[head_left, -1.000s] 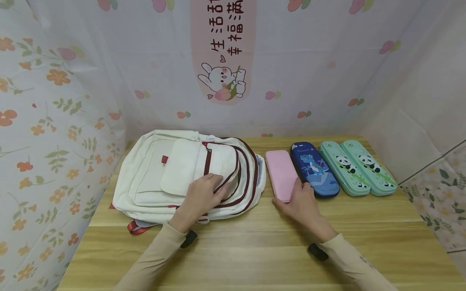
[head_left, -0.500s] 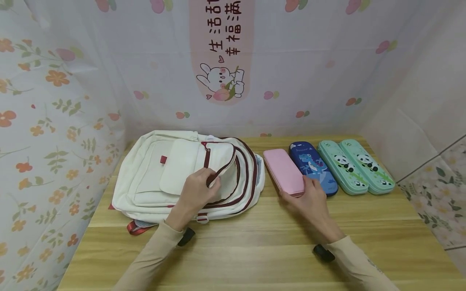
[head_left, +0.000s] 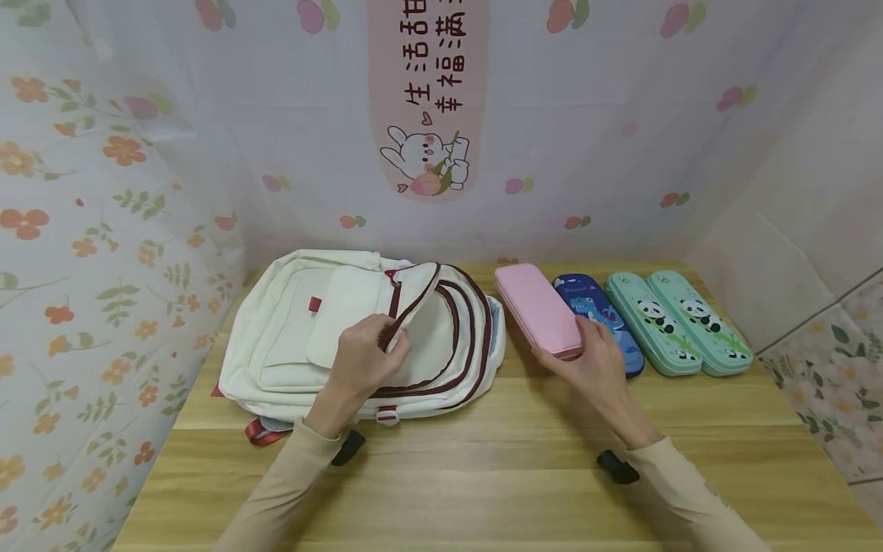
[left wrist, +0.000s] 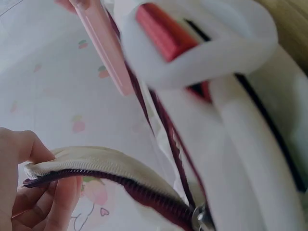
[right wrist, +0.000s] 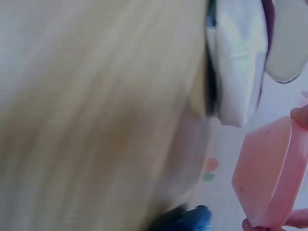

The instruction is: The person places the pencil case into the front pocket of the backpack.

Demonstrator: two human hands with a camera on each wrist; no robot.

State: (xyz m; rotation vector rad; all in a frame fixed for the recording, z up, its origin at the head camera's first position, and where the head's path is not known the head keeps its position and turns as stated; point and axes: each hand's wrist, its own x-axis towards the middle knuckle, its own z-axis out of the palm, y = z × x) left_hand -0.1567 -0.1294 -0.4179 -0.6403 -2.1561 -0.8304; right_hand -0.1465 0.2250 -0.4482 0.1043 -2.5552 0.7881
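A white backpack (head_left: 283, 322) with dark red zips lies flat on the table. My left hand (head_left: 362, 353) pinches the unzipped edge of its front pocket flap (head_left: 417, 287) and holds it up, so the pocket gapes. In the left wrist view the flap's zipper edge (left wrist: 106, 168) runs between thumb and fingers. My right hand (head_left: 593, 368) grips the near end of a pink pencil case (head_left: 538, 303), which is raised off the table and partly covers a blue dinosaur pencil case (head_left: 600, 314). The right wrist view shows the pink case (right wrist: 269, 168) between thumb and fingers.
Two green panda pencil cases (head_left: 648, 322) lie side by side to the right of the blue one. Behind the wooden table (head_left: 483, 475) hangs a printed cloth (head_left: 586, 153). A red strap loop (head_left: 265, 435) sticks out at the backpack's lower left.
My left hand has pulled the pocket flap up and to the left, opening the pocket wider. My right hand has lifted the pink pencil case off the table.
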